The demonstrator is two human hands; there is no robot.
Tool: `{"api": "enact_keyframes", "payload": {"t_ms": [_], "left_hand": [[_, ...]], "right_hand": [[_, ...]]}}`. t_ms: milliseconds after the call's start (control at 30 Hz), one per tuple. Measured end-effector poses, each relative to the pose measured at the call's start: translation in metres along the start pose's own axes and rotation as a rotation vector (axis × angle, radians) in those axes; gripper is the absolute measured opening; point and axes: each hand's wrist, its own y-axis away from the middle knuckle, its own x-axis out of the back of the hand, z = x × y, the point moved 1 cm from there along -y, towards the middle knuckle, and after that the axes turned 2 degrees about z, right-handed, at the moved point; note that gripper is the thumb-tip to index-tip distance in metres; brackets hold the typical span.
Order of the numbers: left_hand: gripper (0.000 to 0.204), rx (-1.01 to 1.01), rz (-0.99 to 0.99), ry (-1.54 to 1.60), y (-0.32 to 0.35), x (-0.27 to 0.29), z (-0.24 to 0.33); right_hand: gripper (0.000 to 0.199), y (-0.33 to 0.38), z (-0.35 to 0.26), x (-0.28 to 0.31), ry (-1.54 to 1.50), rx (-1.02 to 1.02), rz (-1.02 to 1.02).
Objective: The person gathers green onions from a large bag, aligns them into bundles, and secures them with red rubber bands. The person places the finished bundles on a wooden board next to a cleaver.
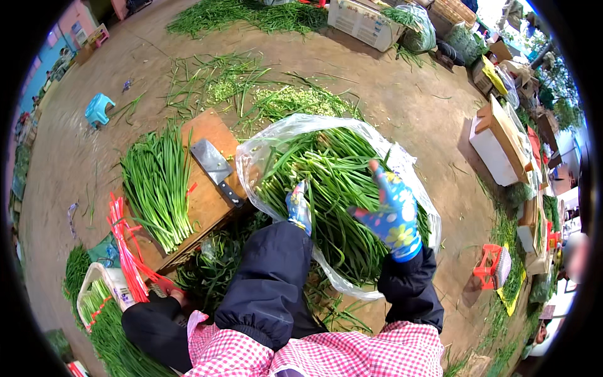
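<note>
Down over a clear plastic bag [286,129] stuffed with long green chives [333,188], lying on the dirt ground [414,107] right at the knees. Left hand [299,206], gloved in a blue flowered pattern, pressed onto the stalks near the bag's left edge; grip partly buried in the greens, cannot tell whether closed or loose. Right hand [391,210], same glove, raised just above the chives on the bag's right side, grip open, fingers spread, holding nothing. Dark sleeves, pink checked apron at the lower edge. Just left of the bag, a low wooden bench [210,198] carrying a trimmed bundle of chives [157,185] and a cleaver [217,171] lying flat, handle pointing toward the bag. Red ties [125,242] draped at the bench's near left corner. Cut scraps [286,100] scattered beyond the bag. Small blue stool [98,109] well apart, far left. White crate [364,22] at the top.
</note>
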Motion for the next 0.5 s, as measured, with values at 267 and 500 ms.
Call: {"api": "enact_keyframes", "payload": {"t_ms": [267,500], "left_hand": [[0.021,-0.084,0.008,-0.020,-0.035,0.024,-0.031],[0.026,0.000,-0.107,0.041,-0.004,0.013,-0.004]], "right_hand": [[0.099,-0.058,0.053,-0.080,-0.233,-0.021,-0.403],[0.076,-0.033,0.034,-0.084,-0.169,-0.165,-0.399]]}}
